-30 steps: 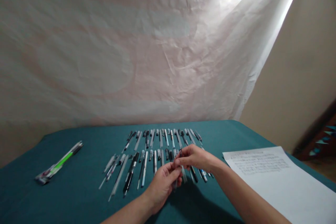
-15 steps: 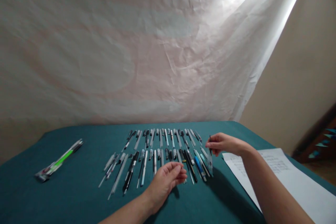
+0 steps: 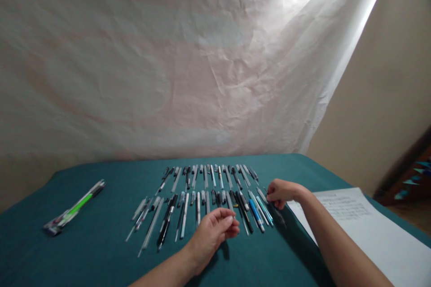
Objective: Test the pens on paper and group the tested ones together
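Observation:
Several pens lie in two rows on the teal table [image 3: 101, 251]: a far row [image 3: 208, 176] and a near row [image 3: 188, 210]. My right hand [image 3: 282, 192] is at the right end of the near row, fingers curled and pinching the top of a dark pen [image 3: 279, 215] that lies down on the cloth there. My left hand [image 3: 213, 232] hovers just in front of the middle of the near row. Its fingers are curled together at the tips, and I cannot make out whether anything is in them.
A clear packet with green and white pens [image 3: 74, 208] lies at the far left of the table. A printed white sheet of paper [image 3: 367, 233] covers the right corner. A creased white cloth [image 3: 168, 63] hangs behind the table, with a beige wall [image 3: 387, 98] to the right.
My right hand took a dark pen from between both hands, carried it right and lowered it to the right end of the near row. My left hand stayed in place.

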Demonstrator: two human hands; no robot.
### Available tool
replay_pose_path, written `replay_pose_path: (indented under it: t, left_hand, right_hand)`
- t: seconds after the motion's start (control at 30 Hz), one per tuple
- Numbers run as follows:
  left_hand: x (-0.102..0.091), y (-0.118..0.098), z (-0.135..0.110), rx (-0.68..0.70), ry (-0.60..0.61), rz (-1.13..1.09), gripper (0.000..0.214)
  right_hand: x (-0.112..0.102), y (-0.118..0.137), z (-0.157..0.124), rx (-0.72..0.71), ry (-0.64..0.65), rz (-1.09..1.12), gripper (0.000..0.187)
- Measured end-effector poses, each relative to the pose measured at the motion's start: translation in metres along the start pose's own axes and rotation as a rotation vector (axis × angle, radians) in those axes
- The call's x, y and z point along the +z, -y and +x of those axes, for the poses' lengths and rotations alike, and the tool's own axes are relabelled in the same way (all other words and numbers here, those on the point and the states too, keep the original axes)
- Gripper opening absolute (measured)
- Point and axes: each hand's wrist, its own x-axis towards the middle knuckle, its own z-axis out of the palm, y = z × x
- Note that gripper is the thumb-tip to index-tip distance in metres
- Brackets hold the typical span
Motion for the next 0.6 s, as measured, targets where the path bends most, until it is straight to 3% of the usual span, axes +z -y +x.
replay_pose_path:
  t: [0.3,0.47,0.53,0.6]
  left_hand:
    - [-0.001,-0.007,0.002,0.024,-0.021,0.007,0.022]
    - [-0.01,-0.036,0.007,0.106,-0.055,0.072,0.023]
    - [-0.02,-0.055,0.01,0.144,-0.069,0.203,0.026]
    - [-0.038,-0.075,0.013,0.139,-0.103,0.529,0.031]
  right_hand:
    - [0.002,0.003,-0.001,0.026,-0.082,0.003,0.017]
    - [0.0,0.008,-0.006,0.021,-0.122,-0.037,0.011]
    - [-0.001,0.011,-0.009,0.013,-0.135,-0.053,0.012]
    - [-0.001,0.013,-0.011,-0.006,-0.142,-0.071,0.015]
